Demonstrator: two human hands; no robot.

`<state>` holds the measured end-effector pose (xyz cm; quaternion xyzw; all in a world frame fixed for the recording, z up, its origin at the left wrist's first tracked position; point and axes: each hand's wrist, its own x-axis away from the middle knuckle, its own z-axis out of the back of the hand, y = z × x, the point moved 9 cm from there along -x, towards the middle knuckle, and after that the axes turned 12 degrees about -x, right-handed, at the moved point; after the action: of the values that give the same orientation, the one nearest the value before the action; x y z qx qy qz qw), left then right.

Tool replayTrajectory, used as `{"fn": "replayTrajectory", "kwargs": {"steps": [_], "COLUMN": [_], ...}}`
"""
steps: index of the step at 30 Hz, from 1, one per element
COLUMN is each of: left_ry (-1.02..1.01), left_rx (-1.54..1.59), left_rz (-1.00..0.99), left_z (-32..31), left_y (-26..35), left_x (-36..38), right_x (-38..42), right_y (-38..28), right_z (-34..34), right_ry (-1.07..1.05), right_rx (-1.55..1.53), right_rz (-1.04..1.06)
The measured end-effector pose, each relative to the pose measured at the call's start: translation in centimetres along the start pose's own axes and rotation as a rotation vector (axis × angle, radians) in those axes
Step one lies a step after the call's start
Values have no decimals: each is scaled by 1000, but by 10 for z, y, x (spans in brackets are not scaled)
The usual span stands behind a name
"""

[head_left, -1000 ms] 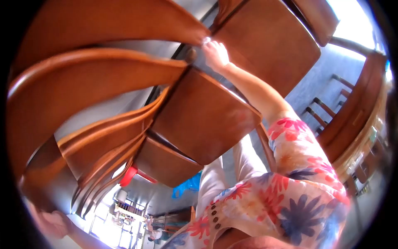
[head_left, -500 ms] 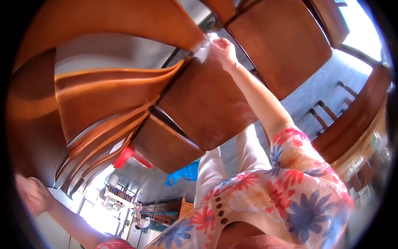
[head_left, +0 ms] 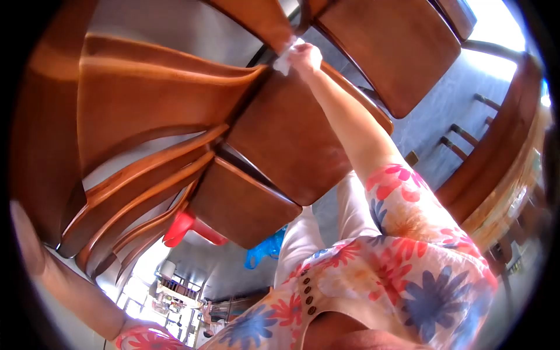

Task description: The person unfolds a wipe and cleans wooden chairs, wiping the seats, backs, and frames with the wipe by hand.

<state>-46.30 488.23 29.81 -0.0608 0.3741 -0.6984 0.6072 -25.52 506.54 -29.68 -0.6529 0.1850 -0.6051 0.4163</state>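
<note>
Shirt (head_left: 431, 300) = white/cream base w/ big floral print: red/pink + blue blooms, bit of orange-tan too. R sleeve (head_left: 399, 189) short, ends abt elbow, same print; L sleeve (head_left: 149, 336) matches. Plain beige trim (head_left: 335, 303) @ neckline, row of small dark round btns (head_left: 308, 290) alongside. Trousers (head_left: 357, 213) plain white-ish, fairly loose fit.

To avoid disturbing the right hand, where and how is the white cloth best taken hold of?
Probably pinch the white cloth by its lower end, coming from below in the picture, over the brown seat: that end sticks out past the right hand, which grips it higher up.
</note>
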Motion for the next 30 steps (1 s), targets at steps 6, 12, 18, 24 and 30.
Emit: {"fn": "replayTrajectory", "kwargs": {"steps": [6,12,18,24,30], "left_ry": [164,221,264,172,131], "left_rx": [-66,-19,-59,32,-16], "left_rz": [-252,-234,-277,-125,-121], "left_z": [-8,-1,-3,0,-6], "left_y": [32,46,38,46,40], "left_x": [-38,-45,-42,-47,-44], "right_x": [10,31,70,91,29], "right_y": [-35,-80,-108,-126,-51], "right_z": [-5,1,18,-7,3], "right_ry": [-38,-228,-211,95,223], "right_rx": [-203,-333,-384,-110,-185], "right_rz": [-84,108,284,614,437]}}
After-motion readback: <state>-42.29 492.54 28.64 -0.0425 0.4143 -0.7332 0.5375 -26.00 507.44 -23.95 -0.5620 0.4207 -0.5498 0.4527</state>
